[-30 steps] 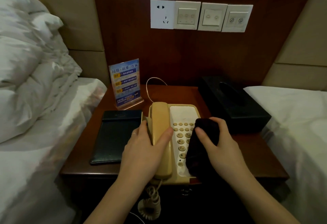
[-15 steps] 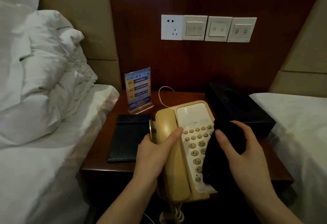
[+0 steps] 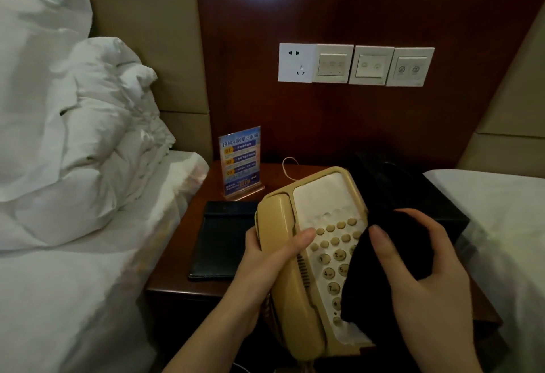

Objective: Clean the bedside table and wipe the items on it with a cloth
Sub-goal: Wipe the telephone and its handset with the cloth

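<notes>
The left hand (image 3: 267, 257) grips a beige telephone (image 3: 309, 257), tilted above the bedside table (image 3: 182, 243). At its 3 o'clock, the right hand (image 3: 424, 281) clutches a black cloth (image 3: 380, 269) against the keypad.

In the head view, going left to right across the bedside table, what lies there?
Black folder → left hand gripping the phone → right hand holding the dark cloth → black tissue box.

White rumpled duvet (image 3: 73, 142) heaped on left bed, against beige padded headboard (image 3: 153, 33). Dark wood wall panel (image 3: 354, 4) behind, carrying white socket (image 3: 296, 62) and three switch plates (image 3: 373, 65) in a row. Second bed's white sheet (image 3: 501, 210) at right.
</notes>
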`<state>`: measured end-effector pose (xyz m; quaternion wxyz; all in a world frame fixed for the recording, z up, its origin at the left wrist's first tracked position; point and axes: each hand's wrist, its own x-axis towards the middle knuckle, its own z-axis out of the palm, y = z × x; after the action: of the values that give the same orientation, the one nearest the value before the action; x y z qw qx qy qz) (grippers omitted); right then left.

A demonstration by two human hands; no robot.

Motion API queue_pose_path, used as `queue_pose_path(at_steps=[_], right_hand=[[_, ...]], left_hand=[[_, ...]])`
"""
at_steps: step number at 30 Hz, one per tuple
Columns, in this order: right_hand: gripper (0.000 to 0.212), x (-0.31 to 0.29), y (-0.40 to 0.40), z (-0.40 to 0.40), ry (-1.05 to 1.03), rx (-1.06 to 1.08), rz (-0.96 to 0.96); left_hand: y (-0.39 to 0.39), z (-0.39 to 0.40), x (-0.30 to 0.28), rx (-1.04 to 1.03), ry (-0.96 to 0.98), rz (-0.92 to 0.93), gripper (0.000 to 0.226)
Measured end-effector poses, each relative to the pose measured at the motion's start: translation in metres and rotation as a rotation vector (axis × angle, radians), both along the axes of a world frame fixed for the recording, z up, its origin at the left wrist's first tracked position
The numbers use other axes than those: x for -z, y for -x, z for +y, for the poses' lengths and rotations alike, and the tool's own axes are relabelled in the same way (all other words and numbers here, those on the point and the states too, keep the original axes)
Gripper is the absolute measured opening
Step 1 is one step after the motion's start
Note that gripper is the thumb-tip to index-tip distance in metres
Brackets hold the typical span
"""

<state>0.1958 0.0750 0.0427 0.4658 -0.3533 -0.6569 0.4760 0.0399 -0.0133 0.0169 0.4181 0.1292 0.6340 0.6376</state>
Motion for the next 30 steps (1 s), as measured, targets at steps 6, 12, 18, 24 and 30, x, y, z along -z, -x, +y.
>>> queue_pose_path(at_steps=[6,12,18,24,30], right_hand=[[0.032,-0.010,0.003,0.006,0.012,-0.088,-0.051],[0.041,-0.014,0.031,0.013,-0.103,-0.172,-0.043],[0.043,-0.019,0.053,0.020,-0.137,-0.210,0.015],[0.060,-0.002,0.032,-0.002,-0.139,-0.422,-0.129],[0.035,-0.008,0.040,0.009,-0.133,-0.296,0.051]], left_hand=[[0.015,-0.010,0.013,-0.025,-0.011,-0.076,0.110],[0.036,-0.023,0.019,-0.001,-0.060,-0.010,0.103],[0.046,-0.030,0.019,-0.051,-0.103,0.057,0.100],[0.057,-0.024,0.027,-0.046,-0.158,0.036,0.096],[0.114,-0.014,0.124,0.080,-0.197,0.086,0.156]])
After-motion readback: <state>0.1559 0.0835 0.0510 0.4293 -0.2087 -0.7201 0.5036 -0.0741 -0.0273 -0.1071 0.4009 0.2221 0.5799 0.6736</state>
